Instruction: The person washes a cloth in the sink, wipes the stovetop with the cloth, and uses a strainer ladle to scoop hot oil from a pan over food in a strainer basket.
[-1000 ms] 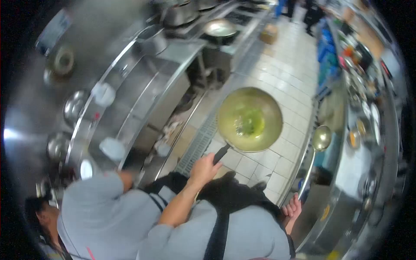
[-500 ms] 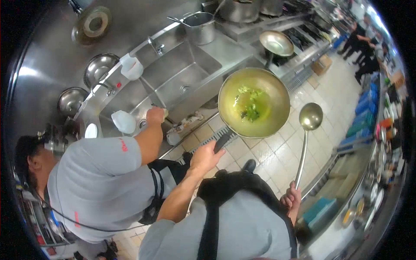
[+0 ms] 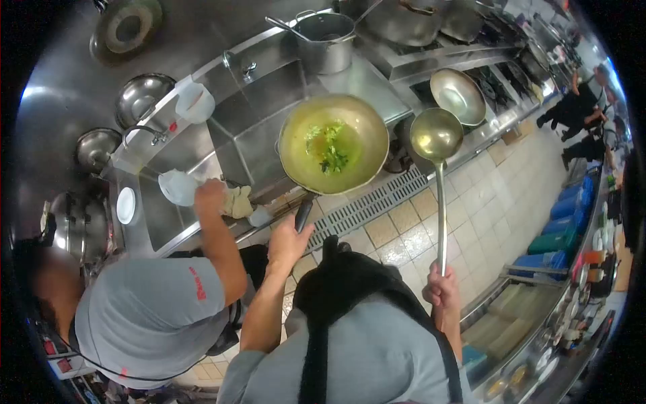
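Pan (image 3: 369, 128): located upper centre of the frame, held out in front of the sink (image 3: 266, 158) edge, open side up. Contents: a shallow pool of yellow-green liquid (image 3: 350, 158) with chopped greens (image 3: 330, 151) gathered mid-bowl.

Left hand (image 3: 289, 241): grip closed round the dark handle (image 3: 304, 214) below the pan. Right hand (image 3: 442, 288): grip closed round the lower end of the ladle (image 3: 437, 145), whose bowl stands upper right of centre, near the pan's right rim and apparently apart from it.

Handling, as judged: the pan appears rigid metal and likely front-heavy, with its load well beyond the single handle. The liquid would slop and the loose greens slide if tilted. The handle is the proper hold, best taken close to the bowl; the bare rim may be hot and slick. The ladle looks stiff, smooth and weighted towards its bowl; its slim shaft could turn if wet.

Also noted: a co-worker's hand (image 3: 210, 195) at centre left, beside a pale cloth (image 3: 237, 202) and a white container (image 3: 176, 187).
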A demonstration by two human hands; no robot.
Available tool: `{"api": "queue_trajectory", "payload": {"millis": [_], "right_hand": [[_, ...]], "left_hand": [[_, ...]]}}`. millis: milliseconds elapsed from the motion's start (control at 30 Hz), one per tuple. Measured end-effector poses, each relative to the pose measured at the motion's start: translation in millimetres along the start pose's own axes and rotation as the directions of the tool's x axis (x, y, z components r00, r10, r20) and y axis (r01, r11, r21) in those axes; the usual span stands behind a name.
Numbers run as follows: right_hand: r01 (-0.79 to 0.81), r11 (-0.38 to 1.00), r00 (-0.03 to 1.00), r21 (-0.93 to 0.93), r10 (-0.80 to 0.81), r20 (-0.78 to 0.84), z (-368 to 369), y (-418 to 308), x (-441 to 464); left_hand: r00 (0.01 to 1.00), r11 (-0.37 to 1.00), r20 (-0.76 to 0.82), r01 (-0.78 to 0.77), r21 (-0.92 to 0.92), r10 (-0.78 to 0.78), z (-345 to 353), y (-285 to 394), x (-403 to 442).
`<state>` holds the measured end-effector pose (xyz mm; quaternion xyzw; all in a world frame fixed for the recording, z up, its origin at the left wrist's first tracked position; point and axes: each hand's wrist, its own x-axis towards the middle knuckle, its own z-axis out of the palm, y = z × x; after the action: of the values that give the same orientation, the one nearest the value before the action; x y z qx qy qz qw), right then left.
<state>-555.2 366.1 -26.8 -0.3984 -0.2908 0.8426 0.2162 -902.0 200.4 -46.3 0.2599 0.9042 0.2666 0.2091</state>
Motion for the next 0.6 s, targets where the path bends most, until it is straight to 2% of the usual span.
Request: {"api": "queue_trajectory", "payload": {"millis": [67, 167, 233, 367, 467, 533, 600], "right_hand": [[-0.029, 0.999, 0.999, -0.033, 0.029, -0.016, 14.6, -7.3, 15.3], [-0.075, 0.996, 0.997, -0.057, 0.073, -0.030, 35.2, -20.6, 36.5], [-0.090, 0.992, 0.994, -0.091, 0.083, -0.077, 40.8, -35.9, 52.7], [-0.130, 0.982, 0.991, -0.133, 0.124, -0.057, 46.5, -60.7, 87.8], [-0.113, 0.968, 0.993, -0.223, 0.101, -0.066, 40.5, -80.1, 120.1], [-0.162, 0.907, 0.986, -0.389, 0.159, -0.041, 34.5, -98.1, 145.5], [-0.151, 0.870, 0.982, -0.469, 0.188, 0.034, 19.5, -114.0, 176.6]], "left_hand": [[0.999, 0.998, -0.044, -0.017, -0.055, 0.015, 2.3, 0.8, 23.6], [0.998, 1.000, -0.069, -0.012, -0.019, 0.011, -1.4, -3.0, 55.7], [0.998, 0.999, -0.035, 0.048, -0.019, -0.049, -3.1, 2.2, 77.5], [0.991, 0.991, 0.016, 0.135, -0.004, -0.135, -5.8, -4.2, 124.6], [0.981, 0.975, -0.033, 0.192, 0.111, -0.190, -6.8, -6.5, 153.6], [0.978, 0.974, 0.000, 0.209, 0.088, -0.210, -10.8, -11.6, 166.3], [0.975, 0.971, -0.027, 0.222, 0.083, -0.221, -12.7, -12.0, 174.7]]}}
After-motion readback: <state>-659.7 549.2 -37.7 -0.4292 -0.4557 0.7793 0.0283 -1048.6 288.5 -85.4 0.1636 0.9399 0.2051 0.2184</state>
